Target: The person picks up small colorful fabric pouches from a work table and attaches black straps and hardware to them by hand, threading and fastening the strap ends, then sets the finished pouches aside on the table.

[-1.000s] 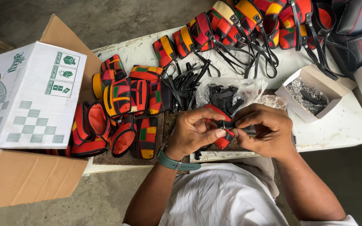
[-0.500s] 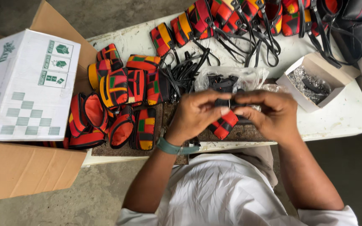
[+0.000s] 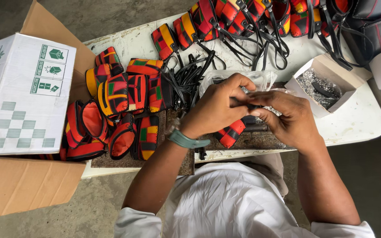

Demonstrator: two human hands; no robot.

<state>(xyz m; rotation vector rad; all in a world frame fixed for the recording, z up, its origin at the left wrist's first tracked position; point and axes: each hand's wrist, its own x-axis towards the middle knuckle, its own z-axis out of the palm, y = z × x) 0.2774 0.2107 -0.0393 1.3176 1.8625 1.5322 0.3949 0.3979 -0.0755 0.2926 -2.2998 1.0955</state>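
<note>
Below, I see a white table (image 3: pixel 358 119) heaped with patterned pouches (image 3: pixel 124 94); my left hand (image 3: pixel 217 108) and right hand (image 3: pixel 287 117) pinch a red-and-black pouch (image 3: pixel 230 133) dangling beneath them, its long axis slanting down-left.

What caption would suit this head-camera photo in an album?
Two hands, left hand and right hand, pinch a small red-and-black pouch above a table piled with colourful pouches.

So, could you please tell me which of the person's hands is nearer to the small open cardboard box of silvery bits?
Right. The right hand sits just left of the small open cardboard box; the left hand is farther left, beyond the right one.
</note>
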